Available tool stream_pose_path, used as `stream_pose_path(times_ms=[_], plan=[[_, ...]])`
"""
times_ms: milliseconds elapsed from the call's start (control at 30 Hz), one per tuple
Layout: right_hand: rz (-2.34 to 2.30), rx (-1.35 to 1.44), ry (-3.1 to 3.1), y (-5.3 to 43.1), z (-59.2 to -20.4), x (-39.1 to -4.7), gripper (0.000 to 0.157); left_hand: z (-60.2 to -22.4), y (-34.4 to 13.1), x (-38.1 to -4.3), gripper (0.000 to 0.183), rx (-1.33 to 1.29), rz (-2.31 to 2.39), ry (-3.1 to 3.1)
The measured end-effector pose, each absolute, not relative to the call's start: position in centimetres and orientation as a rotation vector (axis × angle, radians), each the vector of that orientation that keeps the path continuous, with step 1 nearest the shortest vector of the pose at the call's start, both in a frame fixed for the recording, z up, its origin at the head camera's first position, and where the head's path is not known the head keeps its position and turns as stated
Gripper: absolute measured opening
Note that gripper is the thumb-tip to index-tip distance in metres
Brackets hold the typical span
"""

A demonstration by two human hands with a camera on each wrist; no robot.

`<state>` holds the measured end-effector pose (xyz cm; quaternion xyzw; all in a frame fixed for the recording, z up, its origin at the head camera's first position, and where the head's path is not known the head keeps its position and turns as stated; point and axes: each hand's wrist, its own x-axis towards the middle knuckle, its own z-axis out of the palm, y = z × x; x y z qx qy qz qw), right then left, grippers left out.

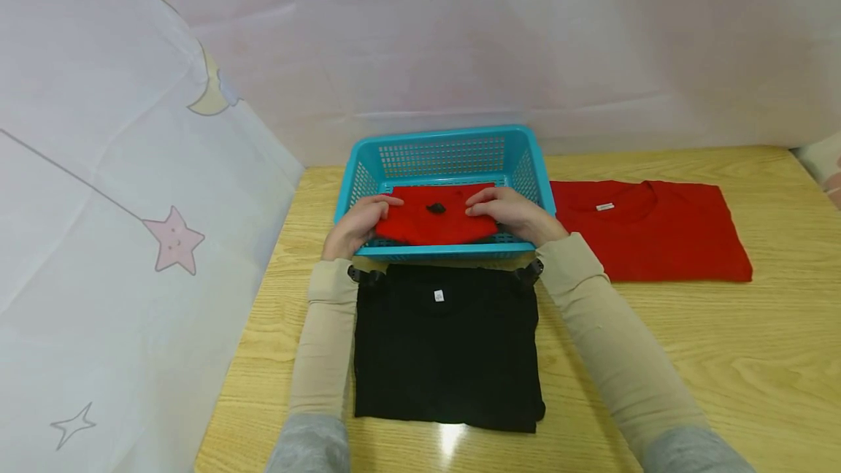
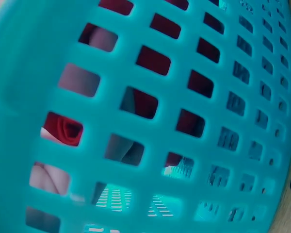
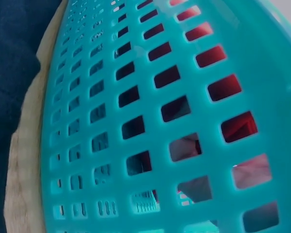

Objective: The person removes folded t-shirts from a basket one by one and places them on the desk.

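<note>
A folded red garment (image 1: 434, 228) with a small dark mark on top lies within the blue plastic basket (image 1: 453, 249). My left hand (image 1: 361, 221) grips its left edge, fingers curled over the top. Its right edge is held by my right hand (image 1: 512, 212), thumb hidden beneath the fingers. The left wrist view is filled by the basket's slotted wall (image 2: 14, 107), with bits of red cloth (image 2: 153, 59) and my left hand (image 2: 48, 179) showing through the holes. Likewise, in the right wrist view, red cloth (image 3: 238, 127) and my right hand (image 3: 252, 171) appear behind the wall (image 3: 276, 97).
A folded black T-shirt (image 1: 447, 356) with a white label lies in front of the basket, under my forearms. To the right, a folded red T-shirt (image 1: 670, 239) lies on the wooden table (image 1: 690, 341). A pale printed cloth (image 1: 460, 42) hangs behind.
</note>
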<state>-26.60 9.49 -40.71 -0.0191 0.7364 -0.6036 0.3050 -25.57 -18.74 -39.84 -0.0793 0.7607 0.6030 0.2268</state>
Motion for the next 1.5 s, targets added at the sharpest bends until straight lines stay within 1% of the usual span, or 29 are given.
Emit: stream_pose_path(times_ms=[233, 467, 867, 933, 1067, 1133, 1300, 1500], plan=[[-1.615, -0.098, 1.972, 9.60, -40.82, -26.63, 0.044, -40.16, -18.60, -25.80, 0.052, -0.232, 1.753, 2.019], [-1.632, -0.075, 1.893, 9.84, -40.64, -26.65, 0.048, -40.14, -18.56, -25.90, 0.061, -0.270, 1.839, 1.920], [-1.606, -0.035, 1.903, 9.98, -40.40, -26.66, 0.046, -39.78, -18.68, -25.65, 0.063, -0.262, 1.755, 1.939], [-1.614, -0.020, 1.901, 9.94, -40.40, -26.76, 0.046, -39.82, -18.67, -25.76, 0.060, -0.270, 1.754, 1.950], [-1.630, 0.019, 1.911, 9.90, -40.46, -26.92, 0.043, -39.94, -18.57, -25.93, 0.042, -0.283, 1.734, 2.019], [-1.629, 0.026, 1.927, 9.91, -40.47, -26.92, 0.042, -40.02, -18.53, -25.98, 0.036, -0.269, 1.725, 2.059], [-1.638, 0.003, 1.950, 9.96, -40.50, -26.84, 0.041, -40.10, -18.60, -25.98, 0.032, -0.194, 1.716, 2.121], [-1.667, -0.021, 1.923, 10.13, -40.38, -26.67, 0.042, -39.99, -18.77, -25.84, 0.034, -0.194, 1.752, 2.098]])
